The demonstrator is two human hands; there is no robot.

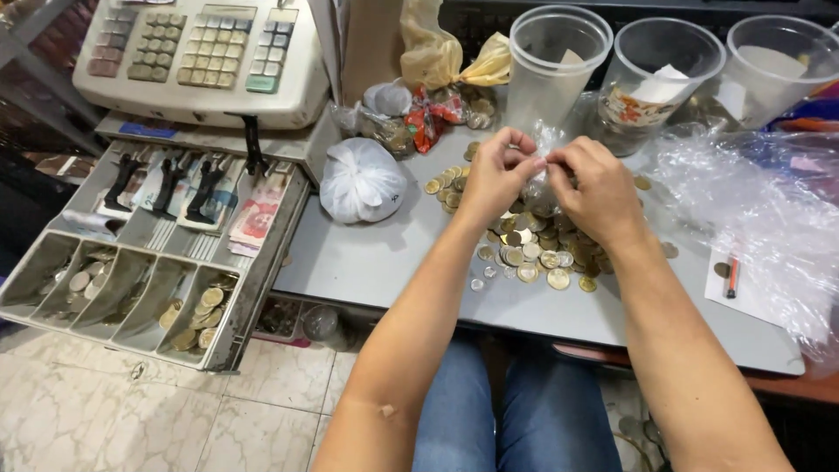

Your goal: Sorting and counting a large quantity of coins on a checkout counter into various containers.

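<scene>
A grey table (384, 262) fills the middle of the view, with an open cash drawer (131, 262) hanging off its left side under a cream cash register (201, 57). The drawer's front cups hold mixed coins and its back slots hold clipped banknotes. Crumpled clear plastic sheeting (769, 218) lies across the table's right end. Three clear plastic tubs (664, 61) stand along the far edge; what is in them I cannot make out. A knotted white bag (360, 182) sits left of a loose heap of coins (533, 249). Above the heap, the left hand (496, 179) and the right hand (599, 188) pinch the crinkled neck of a small clear plastic bag (544, 162), fingers closed on it from both sides.
</scene>
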